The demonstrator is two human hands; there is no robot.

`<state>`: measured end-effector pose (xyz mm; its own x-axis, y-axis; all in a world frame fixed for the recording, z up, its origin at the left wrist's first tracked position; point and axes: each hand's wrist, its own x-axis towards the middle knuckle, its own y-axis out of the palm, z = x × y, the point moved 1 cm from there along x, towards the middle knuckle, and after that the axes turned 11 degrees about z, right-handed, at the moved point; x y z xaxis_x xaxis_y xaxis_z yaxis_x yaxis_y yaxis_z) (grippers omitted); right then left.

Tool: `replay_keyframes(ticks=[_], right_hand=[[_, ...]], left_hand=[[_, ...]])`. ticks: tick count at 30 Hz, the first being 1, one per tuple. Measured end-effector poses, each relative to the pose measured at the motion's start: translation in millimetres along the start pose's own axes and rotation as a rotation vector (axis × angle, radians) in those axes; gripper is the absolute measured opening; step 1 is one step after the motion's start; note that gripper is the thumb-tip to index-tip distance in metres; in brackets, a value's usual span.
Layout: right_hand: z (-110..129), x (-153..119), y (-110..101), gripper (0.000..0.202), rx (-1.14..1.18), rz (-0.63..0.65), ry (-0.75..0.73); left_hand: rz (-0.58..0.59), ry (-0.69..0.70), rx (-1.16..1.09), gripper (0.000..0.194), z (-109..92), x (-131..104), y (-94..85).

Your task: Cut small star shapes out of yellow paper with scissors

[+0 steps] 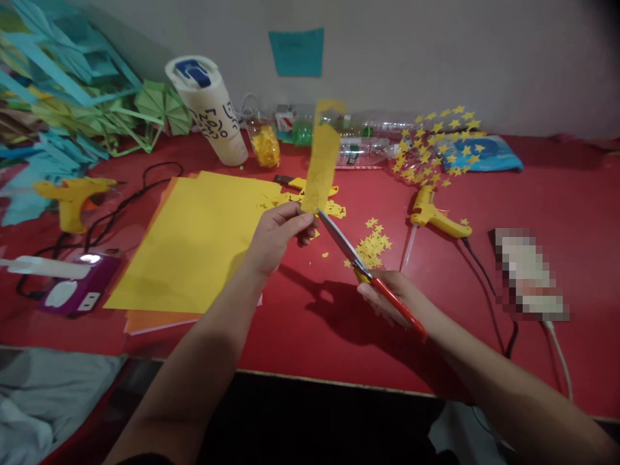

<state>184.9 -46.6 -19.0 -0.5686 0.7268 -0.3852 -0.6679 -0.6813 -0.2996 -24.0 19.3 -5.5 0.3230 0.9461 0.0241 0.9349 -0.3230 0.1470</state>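
Observation:
My left hand [281,234] pinches the lower end of a yellow paper strip [322,168], which stands upright and has faint drawn lines. In my right hand [387,294] is a pair of scissors [397,309] with red handles, its blade tips at the strip's bottom edge beside my left fingers. Whether the blades are cutting the paper cannot be made out. Below the blades lies a small pile of yellow paper stars [372,244]. Yellow paper scraps [278,200] and a yellow utility knife [295,183] lie behind my left hand.
Yellow sheets [194,239] are stacked at left, near a glue gun [77,197] and a purple power box [80,284]. A white tumbler [210,110] and plastic bottles [363,152] stand or lie along the wall. Another glue gun [438,216] with a cord is at right, below stars on stems [436,145].

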Motion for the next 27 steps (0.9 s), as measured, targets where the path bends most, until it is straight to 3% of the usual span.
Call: replay_keyframes(ticks=[19, 27], right_hand=[[-2.6, -3.9, -3.6, 0.048, 0.037, 0.094, -0.042], [-3.3, -3.7, -1.9, 0.049, 0.042, 0.065, -0.038]], left_hand=[[-0.042, 0.09, -0.042, 0.016, 7.4, 0.2, 1.8], [-0.026, 0.081, -0.019, 0.014, 7.2, -0.2, 1.6]])
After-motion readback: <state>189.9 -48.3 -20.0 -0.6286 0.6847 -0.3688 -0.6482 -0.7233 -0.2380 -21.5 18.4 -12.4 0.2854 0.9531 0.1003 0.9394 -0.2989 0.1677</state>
